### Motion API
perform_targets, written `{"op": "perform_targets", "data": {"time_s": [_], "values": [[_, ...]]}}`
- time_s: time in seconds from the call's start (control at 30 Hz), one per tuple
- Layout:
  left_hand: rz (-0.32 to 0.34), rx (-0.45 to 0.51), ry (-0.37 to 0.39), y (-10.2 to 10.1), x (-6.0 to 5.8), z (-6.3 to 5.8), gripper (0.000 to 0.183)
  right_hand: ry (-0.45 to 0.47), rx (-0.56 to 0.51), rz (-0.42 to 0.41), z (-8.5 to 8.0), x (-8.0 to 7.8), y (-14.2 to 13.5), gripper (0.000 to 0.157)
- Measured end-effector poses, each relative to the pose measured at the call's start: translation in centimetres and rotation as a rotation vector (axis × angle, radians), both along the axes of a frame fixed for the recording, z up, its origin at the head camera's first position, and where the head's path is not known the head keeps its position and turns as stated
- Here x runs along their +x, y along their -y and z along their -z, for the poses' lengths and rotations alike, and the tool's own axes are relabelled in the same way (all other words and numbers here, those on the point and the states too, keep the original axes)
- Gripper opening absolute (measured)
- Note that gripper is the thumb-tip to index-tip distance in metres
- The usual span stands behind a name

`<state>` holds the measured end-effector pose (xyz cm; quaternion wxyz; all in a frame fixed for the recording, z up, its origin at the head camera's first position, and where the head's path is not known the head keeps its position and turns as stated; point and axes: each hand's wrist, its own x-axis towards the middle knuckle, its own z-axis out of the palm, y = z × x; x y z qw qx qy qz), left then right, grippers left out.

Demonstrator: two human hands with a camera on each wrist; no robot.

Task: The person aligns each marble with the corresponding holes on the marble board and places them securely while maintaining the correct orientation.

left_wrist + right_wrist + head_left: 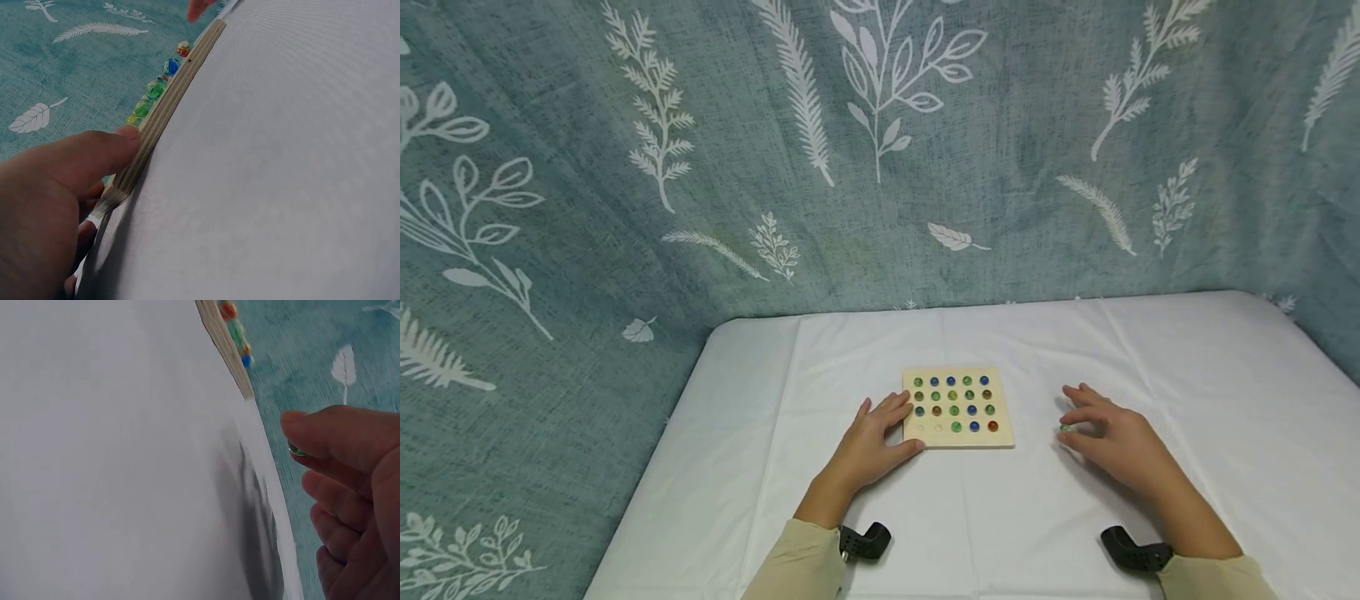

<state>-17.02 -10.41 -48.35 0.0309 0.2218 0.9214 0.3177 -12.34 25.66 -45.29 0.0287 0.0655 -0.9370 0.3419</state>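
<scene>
A pale wooden board with rows of round hollows lies on the white cloth. Green, blue, amber and yellowish glass marbles fill most hollows; two at the front left corner are bare. My left hand holds the board at that corner, thumb against the front edge and fingers along the left side. To the right of the board, apart from it, my right hand pinches a clear green marble between thumb and index finger, just above the cloth. Its other fingers are loosely bent.
A white cloth with fold creases covers the table. Behind it and at the sides hangs a teal curtain with white leaf prints. Each wrist wears a black device, below a beige sleeve.
</scene>
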Motion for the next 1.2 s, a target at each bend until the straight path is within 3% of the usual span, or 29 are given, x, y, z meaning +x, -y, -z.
{"op": "perform_targets", "data": {"time_s": [0.27, 0.53, 0.67, 1.2], "values": [[-0.010, -0.010, 0.005, -0.1, 0.1, 0.1, 0.066, -0.011, -0.033, -0.069, 0.2, -1.3, 5.4, 0.017], [-0.001, -0.016, -0.011, 0.0, 0.0, 0.0, 0.065, -0.067, -0.053, -0.176, 0.4, -2.2, 10.3, 0.018], [0.005, -0.022, -0.016, 0.1, 0.0, 0.0, 0.065, -0.101, -0.011, -0.230, 0.4, -2.7, 12.2, 0.018], [0.015, -0.015, -0.029, 0.1, 0.0, 0.1, 0.065, -0.123, 0.119, -0.266, 0.5, -3.9, 14.6, 0.021]]}}
